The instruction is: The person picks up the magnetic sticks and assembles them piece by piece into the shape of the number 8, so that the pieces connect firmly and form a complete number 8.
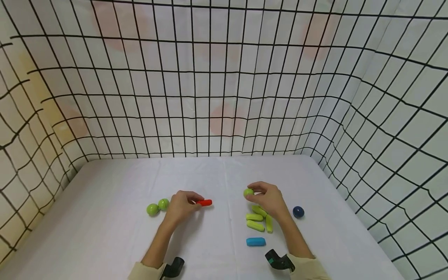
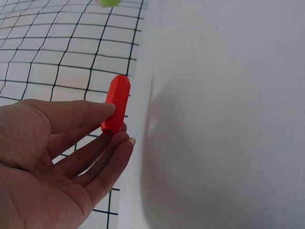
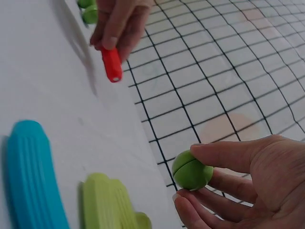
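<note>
My left hand (image 1: 180, 207) pinches a short red faceted stick (image 2: 119, 98) between thumb and fingers, above the white table. In my right hand (image 1: 271, 199), thumb and fingertips pinch a small green ball (image 3: 189, 171) with a groove round it. Below the right hand lie several yellow-green ridged sticks (image 1: 255, 225). A blue ridged stick (image 1: 256, 242) lies nearer the front, also seen large in the right wrist view. Beside the left hand, two more green balls (image 1: 152, 210) sit close together. To the right of my right forearm rests a dark blue ball (image 1: 298, 212).
A white cloth-like surface covers the table (image 1: 115, 225). Black wire mesh (image 1: 217, 97) stands along its back and both sides, with pale sheeting behind it. Dark wrist cameras (image 1: 279, 261) are strapped at my cream sleeves.
</note>
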A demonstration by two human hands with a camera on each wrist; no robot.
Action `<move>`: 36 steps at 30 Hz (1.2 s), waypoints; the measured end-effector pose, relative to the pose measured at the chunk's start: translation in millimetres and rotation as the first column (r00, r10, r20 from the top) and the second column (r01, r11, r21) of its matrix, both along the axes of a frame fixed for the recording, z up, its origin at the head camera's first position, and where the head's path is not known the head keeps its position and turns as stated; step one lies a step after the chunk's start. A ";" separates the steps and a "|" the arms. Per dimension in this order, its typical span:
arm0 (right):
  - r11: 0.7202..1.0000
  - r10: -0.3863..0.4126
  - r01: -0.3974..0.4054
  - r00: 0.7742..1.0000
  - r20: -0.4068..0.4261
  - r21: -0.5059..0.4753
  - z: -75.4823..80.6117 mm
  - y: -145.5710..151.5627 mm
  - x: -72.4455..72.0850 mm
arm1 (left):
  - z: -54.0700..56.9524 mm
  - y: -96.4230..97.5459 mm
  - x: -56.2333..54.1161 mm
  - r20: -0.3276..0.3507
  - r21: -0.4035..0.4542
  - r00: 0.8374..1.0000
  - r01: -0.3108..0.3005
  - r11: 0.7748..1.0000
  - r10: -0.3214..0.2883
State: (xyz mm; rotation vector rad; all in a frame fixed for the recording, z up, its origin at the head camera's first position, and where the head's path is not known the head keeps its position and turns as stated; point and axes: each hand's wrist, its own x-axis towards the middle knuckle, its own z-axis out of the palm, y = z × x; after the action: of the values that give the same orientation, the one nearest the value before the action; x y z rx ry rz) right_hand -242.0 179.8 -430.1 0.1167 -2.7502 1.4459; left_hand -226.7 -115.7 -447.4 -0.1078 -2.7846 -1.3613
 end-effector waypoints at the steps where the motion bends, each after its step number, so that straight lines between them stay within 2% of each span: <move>1: 1.000 0.003 -0.003 1.000 0.005 -0.006 -1.0 -3.3 0.9 | -0.1 0.4 -0.1 0.000 0.000 1.000 0.005 1.000 -0.005; 4: 1.000 0.012 -0.012 1.000 0.013 -0.019 -4.5 -12.9 3.1 | 0.3 1.2 0.4 -0.002 0.005 1.000 0.020 1.000 -0.020; 10: 1.000 0.027 -0.028 0.999 0.022 0.015 -9.8 -29.6 6.5 | 0.0 4.4 -0.3 -0.011 0.016 0.999 0.042 0.999 -0.042; 15: 0.997 0.071 -0.072 0.997 0.022 0.033 -16.6 -39.0 7.9 | -2.2 7.5 0.6 -0.015 0.021 0.998 0.057 0.998 -0.057; 28: 0.986 0.147 -0.150 0.988 0.037 0.066 -26.3 -47.1 11.7 | -4.0 16.0 1.9 -0.022 0.021 0.996 0.089 0.996 -0.089; 36: 0.987 0.138 -0.141 0.989 0.045 0.070 -28.8 -52.3 12.6 | -5.1 19.0 3.0 -0.050 0.005 0.991 0.125 0.992 -0.124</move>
State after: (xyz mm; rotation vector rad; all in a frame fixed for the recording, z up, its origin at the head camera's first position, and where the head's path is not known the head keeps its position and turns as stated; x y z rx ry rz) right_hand -229.4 127.5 -458.9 0.2919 -2.8809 1.3912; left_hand -223.7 -96.8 -452.6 -0.3155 -2.7732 -1.3751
